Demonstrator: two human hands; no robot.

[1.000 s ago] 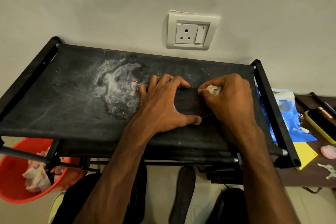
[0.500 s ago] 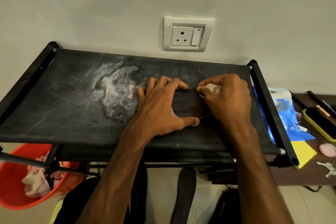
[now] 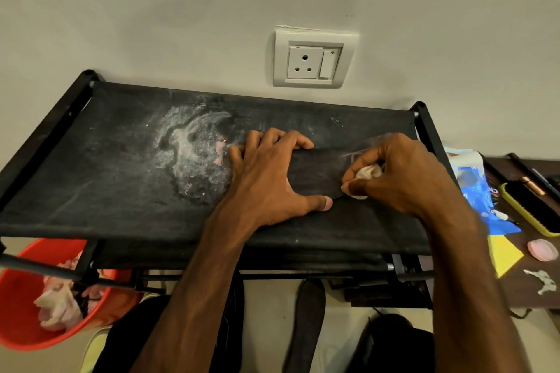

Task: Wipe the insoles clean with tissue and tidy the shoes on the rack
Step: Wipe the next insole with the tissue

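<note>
A dark insole (image 3: 316, 171) lies flat on the black fabric top shelf of the shoe rack (image 3: 106, 191). My left hand (image 3: 266, 179) presses down on its left part, fingers spread over the far edge and thumb along the near edge. My right hand (image 3: 394, 175) grips a crumpled whitish tissue (image 3: 368, 172) and holds it against the insole's near right edge. The insole's right end is hidden under that hand.
White dusty smears (image 3: 191, 154) cover the shelf's middle. An orange bucket (image 3: 18, 327) of used tissues sits lower left. Another insole (image 3: 306, 321) and dark shoes (image 3: 391, 342) lie on the floor below. At right a table holds a blue packet (image 3: 475, 188), a brush (image 3: 527, 206) and keys (image 3: 542, 281). A wall socket (image 3: 312, 60) is above.
My right hand has drawn the tissue from the insole's far edge toward its near edge and slightly right. My left hand stays pressed on the insole.
</note>
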